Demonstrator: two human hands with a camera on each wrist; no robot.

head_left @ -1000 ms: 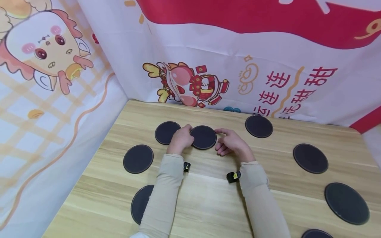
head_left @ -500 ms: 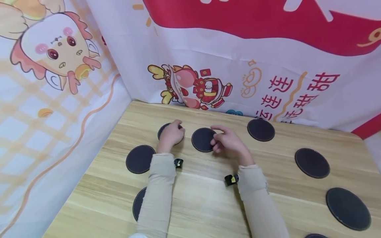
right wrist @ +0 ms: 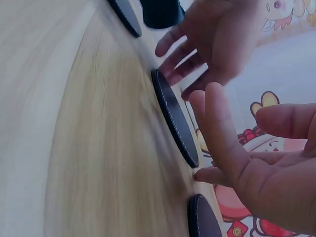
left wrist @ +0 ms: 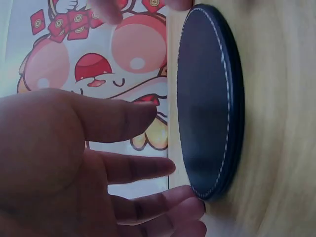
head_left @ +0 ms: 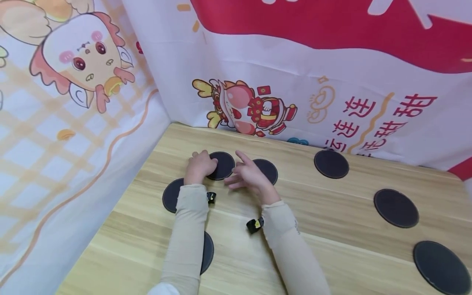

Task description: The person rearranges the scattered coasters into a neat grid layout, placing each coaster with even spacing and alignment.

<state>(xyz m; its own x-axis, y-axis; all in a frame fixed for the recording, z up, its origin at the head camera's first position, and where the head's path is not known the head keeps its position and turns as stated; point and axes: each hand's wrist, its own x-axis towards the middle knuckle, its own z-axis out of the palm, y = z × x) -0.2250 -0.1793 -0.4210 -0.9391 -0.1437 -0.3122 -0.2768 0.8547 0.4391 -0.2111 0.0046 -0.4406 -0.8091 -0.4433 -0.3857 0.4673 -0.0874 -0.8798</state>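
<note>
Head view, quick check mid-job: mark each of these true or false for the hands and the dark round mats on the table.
1. The left hand is at the left edge of a dark round mat. True.
2. The right hand grips a mat, lifted off the table. False: its fingers are spread and hold nothing.
3. The mats are stacked in one pile. False: they lie spread singly.
4. Another mat lies further right, near the printed backdrop. True.

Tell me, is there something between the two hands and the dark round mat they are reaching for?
Nothing visible stands in the way. The left hand is already at the left edge of the round mat, and the right hand hovers open just right of it, over the bare wooden table.
</note>
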